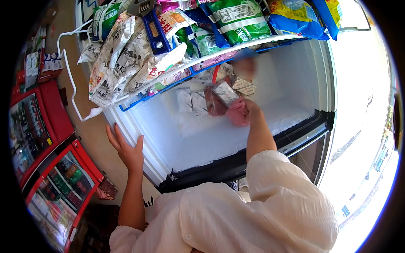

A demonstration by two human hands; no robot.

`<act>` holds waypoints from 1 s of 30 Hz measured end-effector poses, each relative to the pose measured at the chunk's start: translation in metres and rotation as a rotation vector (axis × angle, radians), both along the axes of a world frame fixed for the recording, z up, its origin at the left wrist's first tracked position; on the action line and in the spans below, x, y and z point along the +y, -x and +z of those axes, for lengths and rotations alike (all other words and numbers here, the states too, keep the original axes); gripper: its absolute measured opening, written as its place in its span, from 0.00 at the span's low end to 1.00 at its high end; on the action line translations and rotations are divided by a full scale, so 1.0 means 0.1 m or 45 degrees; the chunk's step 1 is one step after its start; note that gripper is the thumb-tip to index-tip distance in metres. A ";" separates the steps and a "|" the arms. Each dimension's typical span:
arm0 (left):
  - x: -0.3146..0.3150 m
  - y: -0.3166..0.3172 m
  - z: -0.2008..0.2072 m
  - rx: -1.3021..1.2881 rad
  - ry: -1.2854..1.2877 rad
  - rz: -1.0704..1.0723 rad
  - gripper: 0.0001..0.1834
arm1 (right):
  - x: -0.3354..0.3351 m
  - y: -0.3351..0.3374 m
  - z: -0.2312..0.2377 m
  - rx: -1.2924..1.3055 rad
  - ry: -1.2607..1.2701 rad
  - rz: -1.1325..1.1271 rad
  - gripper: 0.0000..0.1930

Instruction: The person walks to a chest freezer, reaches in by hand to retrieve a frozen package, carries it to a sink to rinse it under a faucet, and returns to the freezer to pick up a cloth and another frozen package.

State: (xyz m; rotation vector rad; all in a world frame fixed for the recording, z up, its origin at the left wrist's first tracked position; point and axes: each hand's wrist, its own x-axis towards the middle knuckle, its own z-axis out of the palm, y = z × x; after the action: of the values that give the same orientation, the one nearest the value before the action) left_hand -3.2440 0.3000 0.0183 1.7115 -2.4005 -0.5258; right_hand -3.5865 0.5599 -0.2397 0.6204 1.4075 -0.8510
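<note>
My right hand [253, 109] reaches down into a white chest freezer [185, 154], its fingers closed on a crumpled pink cloth [238, 113]. Just beyond the cloth lie small white printed packets [226, 92] and a dark reddish bag [215, 101]. More white packets [199, 103] rest to the left on the frosty bottom. My left hand [130, 149] is at the freezer's left rim with its fingers spread and nothing in it. Part of the freezer's contents is hidden under the rack at the far side.
A white wire rack [72, 82] spans the freezer's far part, loaded with white snack bags [122, 63], green bags [240, 21] and blue-and-yellow bags [295, 17]. A dark blue-handled tool [156, 33] lies on the bags. Red display cases [61, 185] stand at left.
</note>
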 end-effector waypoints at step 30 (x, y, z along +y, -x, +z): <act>0.01 0.05 -0.07 -0.141 0.062 -0.081 0.47 | 0.41 0.75 -0.55 1.025 -0.390 1.705 0.36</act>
State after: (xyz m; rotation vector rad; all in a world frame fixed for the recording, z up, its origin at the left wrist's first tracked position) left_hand -3.2494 0.3007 0.0112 1.6914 -2.5291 -0.3869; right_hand -3.6618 0.6011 -0.2946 -0.5727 2.2067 0.2756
